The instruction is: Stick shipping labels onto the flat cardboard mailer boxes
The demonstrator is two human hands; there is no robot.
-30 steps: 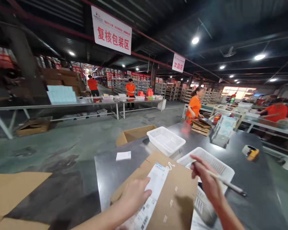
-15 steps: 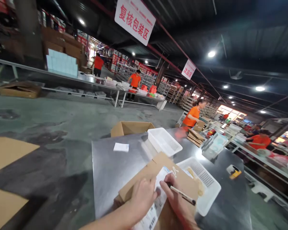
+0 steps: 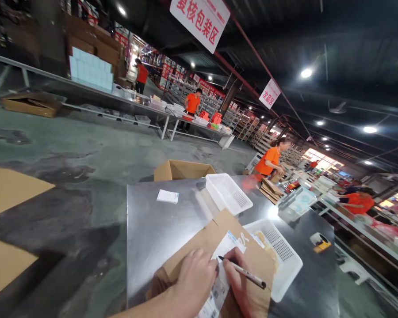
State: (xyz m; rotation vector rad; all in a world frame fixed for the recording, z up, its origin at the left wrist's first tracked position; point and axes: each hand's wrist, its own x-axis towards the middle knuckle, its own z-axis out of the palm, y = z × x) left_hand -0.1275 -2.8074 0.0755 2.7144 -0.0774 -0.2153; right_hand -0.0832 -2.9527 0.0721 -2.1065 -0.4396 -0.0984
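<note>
Steel desk [image 3: 159, 229] seen in dim warehouse. Two white baskets [image 3: 228, 193], one cardboard box [image 3: 215, 247] counted. Label [image 3: 223, 265] pressed flat by left hand [image 3: 194, 282]; pen [image 3: 243, 273] pinched by right hand [image 3: 248, 293].

A slim pen [image 3: 243, 273], white-barrelled with dark ends, lies tilted with its tip touching a white printed label [image 3: 223, 265] stuck flat on the brown cardboard box [image 3: 199, 243], which rests on the steel table [image 3: 152, 225].
</note>
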